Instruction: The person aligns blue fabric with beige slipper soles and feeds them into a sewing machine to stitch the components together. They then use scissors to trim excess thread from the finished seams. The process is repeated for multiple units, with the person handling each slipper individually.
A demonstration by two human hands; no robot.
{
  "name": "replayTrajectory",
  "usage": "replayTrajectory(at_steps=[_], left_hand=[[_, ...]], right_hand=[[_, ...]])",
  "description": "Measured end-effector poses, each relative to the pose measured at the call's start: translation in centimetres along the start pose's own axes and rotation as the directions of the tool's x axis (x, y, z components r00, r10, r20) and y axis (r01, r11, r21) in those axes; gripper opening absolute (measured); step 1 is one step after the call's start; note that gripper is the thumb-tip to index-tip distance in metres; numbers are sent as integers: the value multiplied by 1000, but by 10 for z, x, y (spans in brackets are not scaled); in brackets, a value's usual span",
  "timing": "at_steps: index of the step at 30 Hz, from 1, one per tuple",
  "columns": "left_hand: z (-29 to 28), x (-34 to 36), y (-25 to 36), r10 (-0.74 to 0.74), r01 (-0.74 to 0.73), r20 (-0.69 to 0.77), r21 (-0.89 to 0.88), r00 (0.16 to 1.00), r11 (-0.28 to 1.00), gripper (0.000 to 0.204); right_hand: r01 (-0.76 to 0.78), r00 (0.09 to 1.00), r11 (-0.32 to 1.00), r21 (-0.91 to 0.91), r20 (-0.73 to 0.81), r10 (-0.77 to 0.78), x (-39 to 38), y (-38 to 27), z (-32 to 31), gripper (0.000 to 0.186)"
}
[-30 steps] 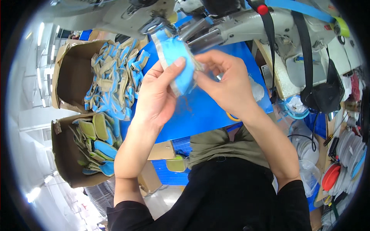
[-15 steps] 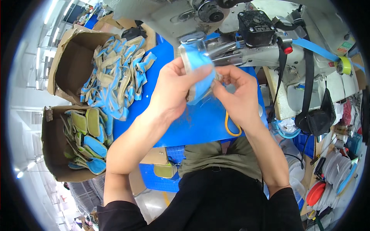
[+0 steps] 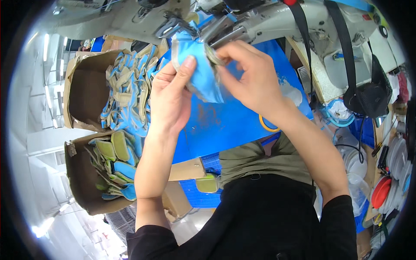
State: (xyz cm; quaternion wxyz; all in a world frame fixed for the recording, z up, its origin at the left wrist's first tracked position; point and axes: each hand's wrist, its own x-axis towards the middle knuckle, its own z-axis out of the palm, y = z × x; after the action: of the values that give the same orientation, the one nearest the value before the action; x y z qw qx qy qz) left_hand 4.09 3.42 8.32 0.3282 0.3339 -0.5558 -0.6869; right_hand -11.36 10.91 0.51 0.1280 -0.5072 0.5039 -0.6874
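Observation:
A light blue fabric piece (image 3: 200,65) with a beige edge is up against the metal parts of the sewing machine (image 3: 121,24). My left hand (image 3: 170,97) grips its left side, thumb pressed on the blue face and fingers behind. At its right edge, my right hand (image 3: 253,78) pinches the beige edging between thumb and forefinger; the fingertips are partly blurred. Both hands are above the blue tabletop (image 3: 208,134). Beneath my right wrist an orange loop (image 3: 264,125), like a scissors handle, shows in part.
To the left, a cardboard box (image 3: 84,97) lies beside a heap of blue and beige strips (image 3: 130,91). Nearer stands another box (image 3: 82,173) with several green and blue padded pieces (image 3: 121,145). Black straps (image 3: 344,47) hang at the right.
The view has shifted. The fabric piece has moved up and left, closer under the machine's metal parts. My left thumb has moved on its face, and both hands keep hold.

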Motion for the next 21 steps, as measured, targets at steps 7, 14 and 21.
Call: replayTrajectory(at_steps=[7, 14, 21], left_hand=[[5, -1, 0, -200, 203, 38, -119, 979, 972, 20], [8, -1, 1, -191, 191, 7, -73, 982, 979, 22], [2, 10, 9, -166, 168, 57, -25, 984, 985, 21]], right_hand=[[40, 999, 998, -44, -11, -40, -2, 5, 2, 17], [3, 1000, 1000, -22, -22, -3, -2, -2, 4, 17], [-35, 997, 999, -25, -76, 33, 5, -7, 12, 19]])
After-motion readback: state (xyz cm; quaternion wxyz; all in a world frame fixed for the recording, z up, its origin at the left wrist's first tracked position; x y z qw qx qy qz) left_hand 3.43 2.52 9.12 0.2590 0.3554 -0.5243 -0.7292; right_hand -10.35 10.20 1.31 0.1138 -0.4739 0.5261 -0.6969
